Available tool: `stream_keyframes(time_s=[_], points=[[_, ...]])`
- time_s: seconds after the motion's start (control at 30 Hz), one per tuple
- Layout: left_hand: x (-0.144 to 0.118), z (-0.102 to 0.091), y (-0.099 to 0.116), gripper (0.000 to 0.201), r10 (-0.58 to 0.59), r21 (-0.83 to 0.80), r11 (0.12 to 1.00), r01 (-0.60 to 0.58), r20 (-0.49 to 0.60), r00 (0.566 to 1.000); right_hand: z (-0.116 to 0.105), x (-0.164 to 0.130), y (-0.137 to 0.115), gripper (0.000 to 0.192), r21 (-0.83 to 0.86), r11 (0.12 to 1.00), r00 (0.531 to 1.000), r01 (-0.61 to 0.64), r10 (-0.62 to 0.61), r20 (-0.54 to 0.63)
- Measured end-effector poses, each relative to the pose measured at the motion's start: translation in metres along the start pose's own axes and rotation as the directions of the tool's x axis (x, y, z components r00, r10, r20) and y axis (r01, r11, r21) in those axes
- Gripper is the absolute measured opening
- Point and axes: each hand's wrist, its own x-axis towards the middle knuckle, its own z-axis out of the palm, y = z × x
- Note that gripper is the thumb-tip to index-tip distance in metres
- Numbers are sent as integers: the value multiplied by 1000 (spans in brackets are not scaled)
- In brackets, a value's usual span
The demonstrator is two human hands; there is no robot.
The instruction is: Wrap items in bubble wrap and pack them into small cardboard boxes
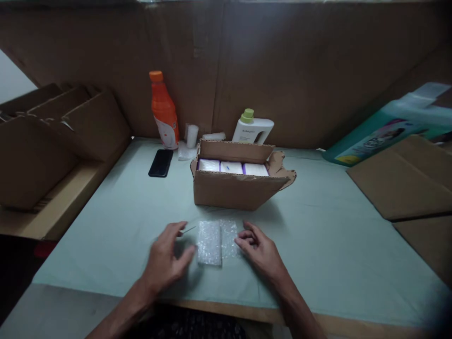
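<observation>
A flat packet of clear bubble wrap (209,244) lies on the cloth in front of me, with a looser, thinner flap (229,238) spread to its right. My left hand (168,256) is just left of the packet, thumb and fingers wide apart. A thin dark stick-like thing (189,230) shows by its fingertips; whether the hand touches it I cannot tell. At the flap's right edge, my right hand (257,247) has its fingers curled and thumb close to them, on the bubble wrap. Behind stands an open cardboard box (226,190) holding white packs with purple edges (231,168).
A black phone (160,163), an orange bottle (164,115), small white rolls (192,136) and a white bottle with green cap (252,128) stand or lie at the back. Cardboard boxes (63,141) flank the left. On the right are a teal jug (384,129) and cardboard (406,183).
</observation>
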Motion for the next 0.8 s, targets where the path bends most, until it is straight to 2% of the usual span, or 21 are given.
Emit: stream_keyframes(time_s=[0.07,0.13,0.2,0.27,0.33,0.43,0.5,0.57,0.6,0.63,0.67,0.7,0.73,0.77,0.8], points=[[6,25,26,66,46,47,998,-51,94,994,8,3,-2,56,-168,982,997,82,-82,9],[12,49,41,81,36,152,986,-62,169,985,18,3,-4,53,-303,939,985,160,-172,-10],[17,66,43,76,-16,241,970,-32,196,981,29,1,-6,50,-396,895,969,203,-243,-52],[19,69,35,69,-58,213,977,20,175,983,37,-3,-8,47,-442,871,959,216,-274,-72],[18,58,21,69,-96,59,994,88,144,985,38,-7,-10,46,-421,883,961,205,-262,-82],[12,23,-6,67,-216,-152,962,225,76,973,23,-15,-14,45,-318,934,964,165,-220,-147],[7,-4,-23,66,-341,-128,934,333,-49,939,7,-20,-16,46,-268,952,960,147,-203,-194],[3,-24,-32,63,-396,-31,916,399,-218,892,-3,-23,-18,46,-247,960,959,133,-188,-212],[2,-29,-30,60,-357,25,924,381,-295,886,-6,-25,-19,46,-243,961,961,130,-183,-210],[1,-31,-24,56,-269,78,947,313,-348,898,-6,-25,-20,47,-239,962,962,130,-181,-206],[-1,-28,-15,53,-139,125,973,195,-357,924,-5,-26,-22,47,-238,962,963,134,-184,-199],[-2,-22,-4,51,18,164,986,35,-307,952,-3,-26,-22,48,-240,960,963,142,-190,-190],[-4,-13,8,51,178,185,972,-141,-202,963,-1,-27,-22,48,-249,957,963,149,-198,-183],[-6,-2,19,53,307,178,939,-294,-52,950,1,-27,-21,48,-266,952,963,150,-202,-181],[-8,8,27,55,383,154,905,-395,106,918,1,-28,-18,49,-292,946,962,138,-199,-189]])
